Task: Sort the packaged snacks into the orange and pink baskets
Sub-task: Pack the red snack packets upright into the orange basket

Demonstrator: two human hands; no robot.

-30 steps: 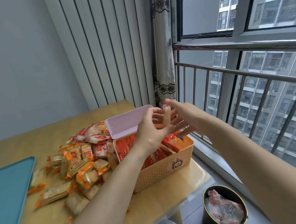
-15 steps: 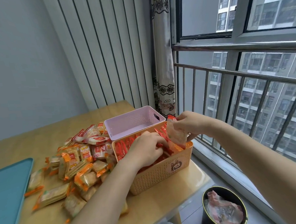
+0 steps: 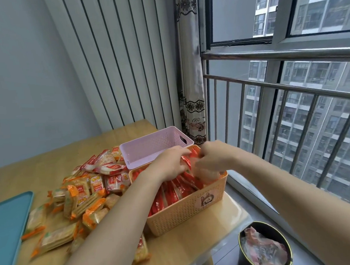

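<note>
Broadly, the wooden desk (image 3: 48, 160) carries a loose pile of snacks (image 3: 87, 191) in orange and red wrappers. The orange basket (image 3: 187, 211) stands at its right end, touching the pink basket (image 3: 150, 146) behind it. Red packets (image 3: 173, 191) stand packed in the orange basket. Both hands meet over its far rim. The right hand (image 3: 212, 160) curls round a pale packet (image 3: 207, 174) dipping into the basket. The left hand (image 3: 168, 165) bends its fingers at that packet's red top edge, seemingly pinching it, though blur hides the grip.
</note>
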